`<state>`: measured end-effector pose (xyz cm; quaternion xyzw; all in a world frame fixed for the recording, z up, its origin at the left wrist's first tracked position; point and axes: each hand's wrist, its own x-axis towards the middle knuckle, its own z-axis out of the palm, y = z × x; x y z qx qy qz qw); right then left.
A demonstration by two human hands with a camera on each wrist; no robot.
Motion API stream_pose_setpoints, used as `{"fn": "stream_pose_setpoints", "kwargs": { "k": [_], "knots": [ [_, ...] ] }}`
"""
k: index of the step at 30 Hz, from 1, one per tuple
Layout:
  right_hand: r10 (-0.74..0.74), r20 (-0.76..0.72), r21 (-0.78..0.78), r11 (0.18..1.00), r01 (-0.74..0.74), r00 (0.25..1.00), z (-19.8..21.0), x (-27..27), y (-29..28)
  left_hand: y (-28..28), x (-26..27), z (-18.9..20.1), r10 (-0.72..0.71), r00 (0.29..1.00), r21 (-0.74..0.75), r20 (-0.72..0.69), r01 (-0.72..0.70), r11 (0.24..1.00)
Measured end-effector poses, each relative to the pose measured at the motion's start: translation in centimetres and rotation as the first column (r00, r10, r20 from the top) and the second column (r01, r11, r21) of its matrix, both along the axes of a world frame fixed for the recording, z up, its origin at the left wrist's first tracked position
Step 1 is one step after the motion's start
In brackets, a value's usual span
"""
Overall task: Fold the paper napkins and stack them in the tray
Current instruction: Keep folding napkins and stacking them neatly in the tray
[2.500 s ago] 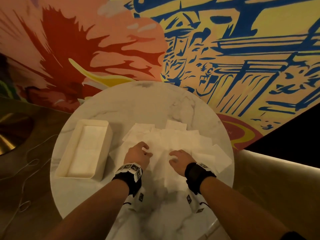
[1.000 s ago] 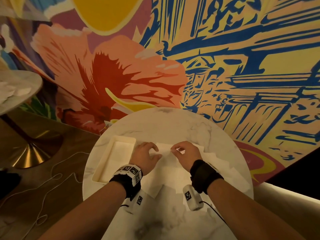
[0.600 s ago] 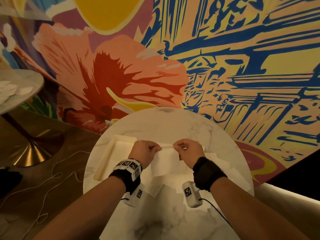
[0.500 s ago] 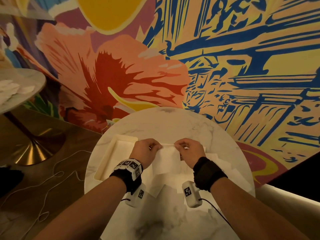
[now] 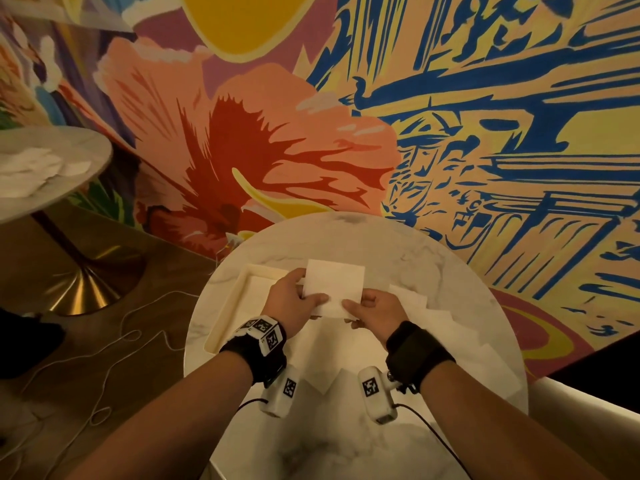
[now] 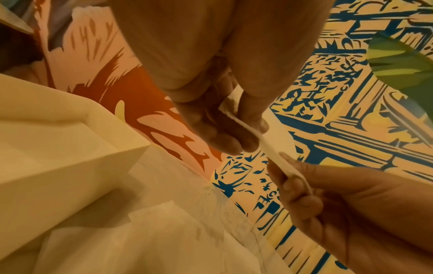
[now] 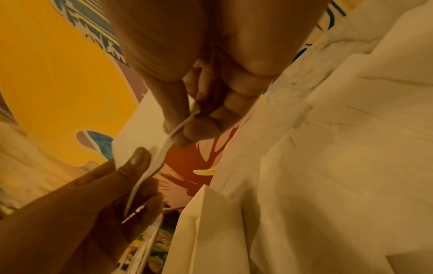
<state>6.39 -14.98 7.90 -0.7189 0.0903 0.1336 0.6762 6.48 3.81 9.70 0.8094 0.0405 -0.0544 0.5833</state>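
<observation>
Napkin [image 5: 334, 284] pinched by left hand [image 5: 292, 303], right hand [image 5: 377, 308], lifted

Head view looks down, forward over round white marble table [image 5: 433, 271] toward painted mural wall [image 5: 485, 116]. Wrist views sit close under palms, facing fingers. All three share folded white paper napkin [image 5: 334, 284] [image 6: 275, 153] [image 7: 150, 140].

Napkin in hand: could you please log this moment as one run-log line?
left hand: pinching napkin | right hand: pinching napkin | napkin: raised above table | tray: left
</observation>
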Motion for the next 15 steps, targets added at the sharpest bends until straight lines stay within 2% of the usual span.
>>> {"fn": "stream_pose_setpoints", "kwargs": {
  "k": [7, 11, 15],
  "knots": [
    [0.02, 0.019, -0.057, 0.998, -0.019, 1.0, 0.0, 0.4, 1.3, 2.2, 0.0, -0.8, 0.068, 0.998, -0.012, -0.012, -0.068, 0.998],
    [0.044, 0.142, -0.21, 0.978, -0.014, 0.989, 0.3, 1.9, 2.5, 4.6, -0.1, -1.2, -0.011, 1.0, 0.127, -0.016, 0.013, 0.992],
    [0.188, 0.214, -0.412, 0.907, -0.086, 0.959, 0.6, 3.8, 4.6, 6.9, -0.4, -1.1, -0.076, 0.996, 0.32, -0.035, 0.084, 0.944]
  ]
}}
